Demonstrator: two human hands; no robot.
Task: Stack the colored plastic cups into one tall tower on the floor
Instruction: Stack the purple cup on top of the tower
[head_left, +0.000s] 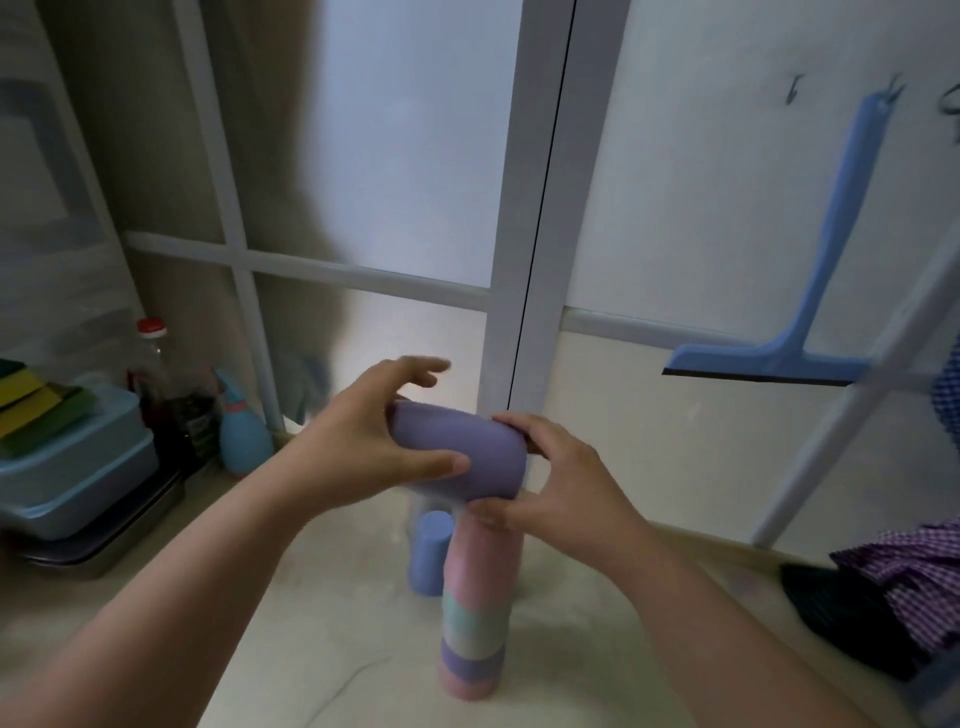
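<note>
No text legible — bottle label blurred

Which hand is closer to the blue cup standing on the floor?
Left. The left hand is above the blue cup; the right hand is over the tower beside it.

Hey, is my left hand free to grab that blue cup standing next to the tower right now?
Probably not yet. Your left hand is gripping the purple cup together with your right hand. The blue cup stands apart, left of the tower, with open floor around it, so letting go would free the way.
</note>
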